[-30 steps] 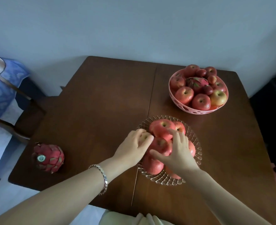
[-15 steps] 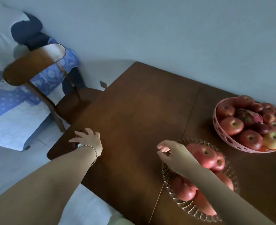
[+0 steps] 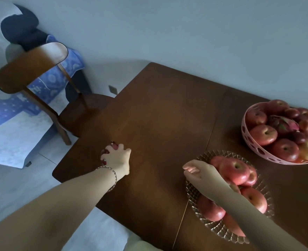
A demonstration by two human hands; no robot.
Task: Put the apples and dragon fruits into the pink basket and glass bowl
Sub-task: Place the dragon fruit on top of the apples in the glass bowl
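While the left hand [image 3: 117, 158] curls its fingers around the one loose dragon fruit [image 3: 105, 152] near the table's [image 3: 158, 115] left edge, the right hand [image 3: 200, 171] hangs loosely curled and empty over the apple-filled glass bowl [image 3: 222, 230]. A full-palm grip seems wise before lifting it toward the crowded pink basket [image 3: 254, 142].

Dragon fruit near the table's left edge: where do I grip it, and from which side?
Take the dragon fruit round its wide middle, coming from above, fingers spread over the far side. It is rounded, lies on the table and looks too broad for a pinch. The left hand covers it just so. A sideways push might roll it off the edge.
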